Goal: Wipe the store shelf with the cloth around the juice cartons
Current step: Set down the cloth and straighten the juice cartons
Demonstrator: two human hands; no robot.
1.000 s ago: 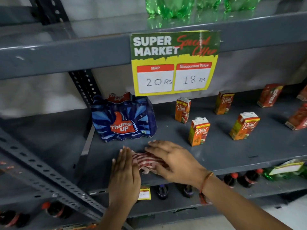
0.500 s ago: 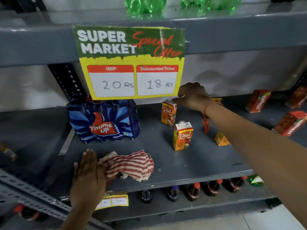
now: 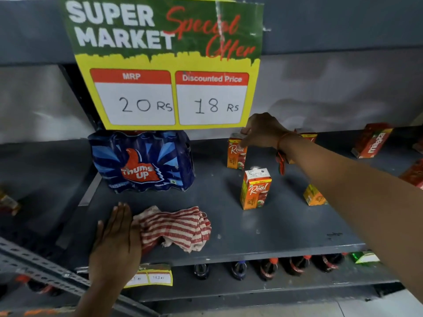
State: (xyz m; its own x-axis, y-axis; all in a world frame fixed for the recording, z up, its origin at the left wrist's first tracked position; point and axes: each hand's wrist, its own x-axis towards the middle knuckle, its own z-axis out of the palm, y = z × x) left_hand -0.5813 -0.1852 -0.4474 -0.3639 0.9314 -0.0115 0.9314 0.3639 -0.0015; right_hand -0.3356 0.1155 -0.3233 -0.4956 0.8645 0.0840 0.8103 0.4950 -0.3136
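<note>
A red-and-white striped cloth point(image 3: 176, 228) lies bunched near the front edge of the grey shelf point(image 3: 263, 234). My left hand point(image 3: 116, 243) lies flat, fingers straight, on the cloth's left end. My right hand point(image 3: 261, 131) reaches to the back and pinches the top of an orange Real juice carton point(image 3: 235, 156). A second Real carton point(image 3: 255, 191) stands upright nearer the front. A third carton point(image 3: 314, 196) is partly hidden under my right forearm, and another point(image 3: 306, 135) shows behind my wrist.
A blue Thums Up bottle pack point(image 3: 142, 161) stands at the shelf's left rear. Red Maaza cartons point(image 3: 372, 140) lie at the right. A large price sign point(image 3: 169, 65) hangs from the shelf above. Dark bottles point(image 3: 270, 268) line the shelf below. A perforated metal strut point(image 3: 41, 268) crosses lower left.
My right hand left the cloth, reached to the back of the shelf, and now pinches the rear juice carton. My left hand stays on the cloth. The view has come closer.
</note>
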